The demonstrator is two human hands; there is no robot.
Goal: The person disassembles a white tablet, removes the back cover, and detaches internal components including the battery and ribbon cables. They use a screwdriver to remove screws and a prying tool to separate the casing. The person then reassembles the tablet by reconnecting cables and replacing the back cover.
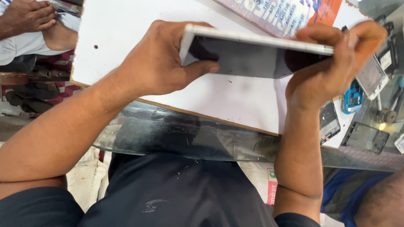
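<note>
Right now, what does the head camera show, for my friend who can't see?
Two hands, left hand and right hand, hold a thin white-edged tablet tilted above a white table. Phone parts lie at the right.

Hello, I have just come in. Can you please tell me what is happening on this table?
A person holds a flat rectangular tablet with a white frame and dark glass in both hands, raised on edge above a white board tabletop. The left hand grips its left end, the right hand its right end. Small opened phone parts lie at the right. Another person's hands show at the top left corner.
</note>
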